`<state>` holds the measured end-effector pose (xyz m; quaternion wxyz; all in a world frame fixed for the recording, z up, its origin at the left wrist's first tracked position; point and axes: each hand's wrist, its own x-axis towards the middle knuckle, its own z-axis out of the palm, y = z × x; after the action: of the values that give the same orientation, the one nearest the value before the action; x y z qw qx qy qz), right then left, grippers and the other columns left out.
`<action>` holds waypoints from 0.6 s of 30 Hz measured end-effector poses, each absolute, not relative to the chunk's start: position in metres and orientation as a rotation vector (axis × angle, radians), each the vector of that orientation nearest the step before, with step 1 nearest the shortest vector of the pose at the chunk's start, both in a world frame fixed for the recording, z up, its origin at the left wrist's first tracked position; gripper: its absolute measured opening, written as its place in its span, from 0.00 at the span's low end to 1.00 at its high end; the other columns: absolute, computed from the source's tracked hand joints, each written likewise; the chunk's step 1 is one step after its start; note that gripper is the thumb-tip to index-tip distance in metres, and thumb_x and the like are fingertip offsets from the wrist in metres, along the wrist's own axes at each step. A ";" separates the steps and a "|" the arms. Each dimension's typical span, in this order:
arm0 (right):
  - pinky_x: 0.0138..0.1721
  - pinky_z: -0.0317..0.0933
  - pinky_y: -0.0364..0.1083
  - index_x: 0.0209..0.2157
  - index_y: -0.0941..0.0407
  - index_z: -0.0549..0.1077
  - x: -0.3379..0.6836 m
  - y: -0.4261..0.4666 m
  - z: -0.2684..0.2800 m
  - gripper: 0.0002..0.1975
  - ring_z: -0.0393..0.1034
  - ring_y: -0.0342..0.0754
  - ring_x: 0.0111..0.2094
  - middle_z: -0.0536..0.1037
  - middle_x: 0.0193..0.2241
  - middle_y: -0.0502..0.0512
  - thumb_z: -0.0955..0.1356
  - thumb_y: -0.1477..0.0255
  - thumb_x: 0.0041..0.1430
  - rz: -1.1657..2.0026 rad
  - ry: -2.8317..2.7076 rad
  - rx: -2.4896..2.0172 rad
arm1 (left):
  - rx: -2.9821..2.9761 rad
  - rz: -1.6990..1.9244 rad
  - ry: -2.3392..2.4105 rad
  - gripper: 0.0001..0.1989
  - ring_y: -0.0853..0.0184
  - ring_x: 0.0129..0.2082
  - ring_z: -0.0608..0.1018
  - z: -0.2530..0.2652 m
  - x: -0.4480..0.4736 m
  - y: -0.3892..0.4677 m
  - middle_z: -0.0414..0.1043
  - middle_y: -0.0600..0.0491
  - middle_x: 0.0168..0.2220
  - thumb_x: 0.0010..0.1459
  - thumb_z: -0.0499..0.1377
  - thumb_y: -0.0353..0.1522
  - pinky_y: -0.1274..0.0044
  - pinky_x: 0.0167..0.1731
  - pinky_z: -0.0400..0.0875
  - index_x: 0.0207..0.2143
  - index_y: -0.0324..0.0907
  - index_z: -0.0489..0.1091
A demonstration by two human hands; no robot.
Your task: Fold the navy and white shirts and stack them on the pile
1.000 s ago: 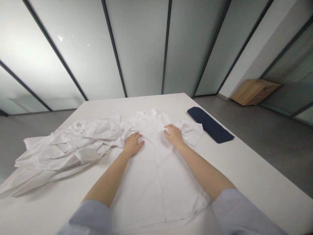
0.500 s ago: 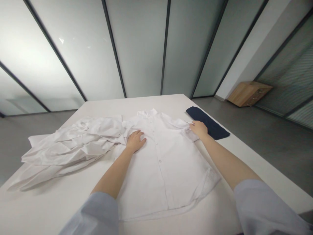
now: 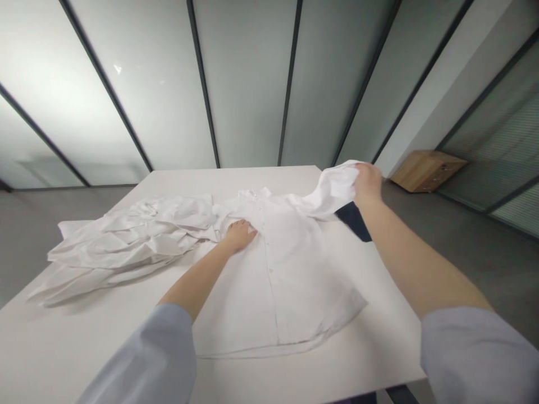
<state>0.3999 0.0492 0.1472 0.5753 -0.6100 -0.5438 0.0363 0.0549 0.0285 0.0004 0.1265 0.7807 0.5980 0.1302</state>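
A white button-up shirt lies front-up on the white table, collar toward the far edge. My left hand rests flat on the shirt's chest, left of the button line. My right hand is raised above the table's right side and grips the shirt's short sleeve, which hangs lifted in the air.
A heap of crumpled white garments lies at the left of the table. A folded dark navy cloth sits at the right edge, partly behind my right arm. A wooden cabinet stands on the floor at the far right. Frosted glass panels line the back.
My right hand moved from the shirt's chest out to the right sleeve, took hold of it and lifted it off the table. My left hand stayed pressed on the shirt.
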 end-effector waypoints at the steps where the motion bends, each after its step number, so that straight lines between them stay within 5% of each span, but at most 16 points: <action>1: 0.27 0.58 0.44 0.36 0.65 0.75 0.384 0.044 0.142 0.23 0.67 0.44 0.28 0.75 0.29 0.59 0.54 0.66 0.67 0.175 -1.362 -1.409 | 2.161 0.480 1.670 0.21 0.57 0.59 0.68 0.005 0.058 0.030 0.68 0.45 0.57 0.63 0.47 0.42 0.65 0.58 0.60 0.52 0.42 0.69; 5: 0.38 0.65 0.47 0.37 0.58 0.77 0.329 0.010 0.119 0.21 0.73 0.48 0.35 0.79 0.34 0.57 0.60 0.57 0.64 0.634 -1.837 -1.127 | 1.585 0.821 1.285 0.36 0.59 0.53 0.74 0.023 0.060 0.022 0.74 0.46 0.52 0.66 0.28 0.47 0.67 0.49 0.70 0.58 0.39 0.64; 7: 0.43 0.65 0.49 0.40 0.56 0.77 0.316 -0.004 0.103 0.21 0.73 0.50 0.40 0.80 0.39 0.58 0.60 0.57 0.64 0.728 -1.961 -1.073 | 1.408 0.791 1.124 0.41 0.57 0.50 0.76 0.028 0.053 0.011 0.76 0.46 0.48 0.63 0.27 0.53 0.66 0.46 0.72 0.59 0.39 0.64; 11: 0.47 0.63 0.50 0.40 0.55 0.77 0.315 -0.012 0.054 0.16 0.72 0.52 0.44 0.80 0.42 0.58 0.62 0.63 0.62 0.568 -2.107 -1.294 | 1.243 0.649 1.086 0.37 0.57 0.46 0.78 0.028 0.031 -0.009 0.78 0.47 0.43 0.57 0.43 0.60 0.67 0.46 0.72 0.51 0.43 0.71; 14: 0.53 0.57 0.52 0.38 0.56 0.78 0.325 -0.006 0.012 0.12 0.70 0.53 0.47 0.79 0.42 0.59 0.63 0.68 0.59 0.339 -2.197 -1.348 | 1.195 0.567 1.138 0.29 0.57 0.44 0.78 0.025 0.010 -0.017 0.78 0.48 0.40 0.46 0.61 0.55 0.68 0.45 0.72 0.42 0.43 0.73; 18: 0.51 0.59 0.51 0.36 0.56 0.77 0.341 0.006 -0.023 0.12 0.70 0.51 0.45 0.78 0.41 0.59 0.63 0.70 0.58 0.355 -2.014 -1.435 | 1.226 0.505 1.154 0.27 0.58 0.38 0.78 0.028 -0.025 -0.028 0.78 0.49 0.35 0.37 0.66 0.53 0.70 0.38 0.72 0.33 0.41 0.72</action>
<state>0.3407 0.0062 -0.0227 0.3161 -0.5451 -0.7647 0.1349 -0.0248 -0.0276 0.0277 0.6378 0.5372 0.5057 0.2211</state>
